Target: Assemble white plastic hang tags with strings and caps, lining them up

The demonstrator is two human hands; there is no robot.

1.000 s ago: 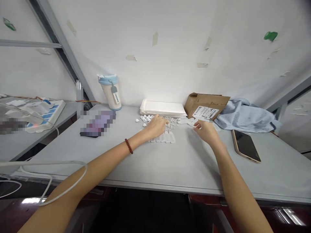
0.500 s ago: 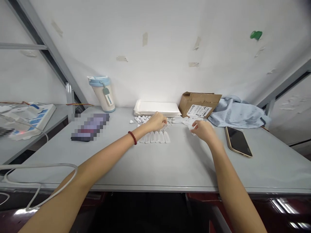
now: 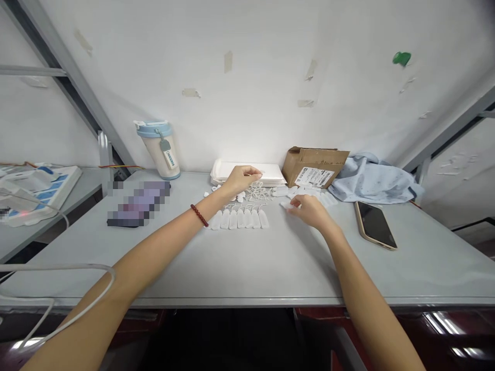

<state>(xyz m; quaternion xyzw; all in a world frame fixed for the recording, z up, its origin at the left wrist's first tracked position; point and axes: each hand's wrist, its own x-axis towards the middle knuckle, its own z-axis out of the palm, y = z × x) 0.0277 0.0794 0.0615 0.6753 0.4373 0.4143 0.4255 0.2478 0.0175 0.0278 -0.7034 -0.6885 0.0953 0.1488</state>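
Observation:
My left hand [image 3: 243,179], a beaded bracelet on its wrist, is raised above a tangle of white strings [image 3: 259,192]. Its thumb and fingertips are pinched together, but I cannot make out what is between them. My right hand [image 3: 308,210] pinches a small translucent white oblong piece [image 3: 286,205] just over the table. Beyond that hand lies a loose heap of similar oblong pieces [image 3: 280,191]. In front of my left hand, several oblong pieces with strings at their tops form a row [image 3: 240,219]. Small white parts [image 3: 240,197] lie partly hidden behind my left wrist.
White trays [image 3: 270,172] are stacked against the wall beside a cardboard box [image 3: 315,167]. A blue cloth [image 3: 375,180] and a phone [image 3: 375,224] lie at the right. To the left are a tumbler [image 3: 158,149], a blurred-out purple item [image 3: 141,203] and white cables [image 3: 77,267].
My left hand has lifted off the string pile, uncovering the strings. My right hand has moved left, bringing the oblong piece nearer the row. The view has shifted slightly.

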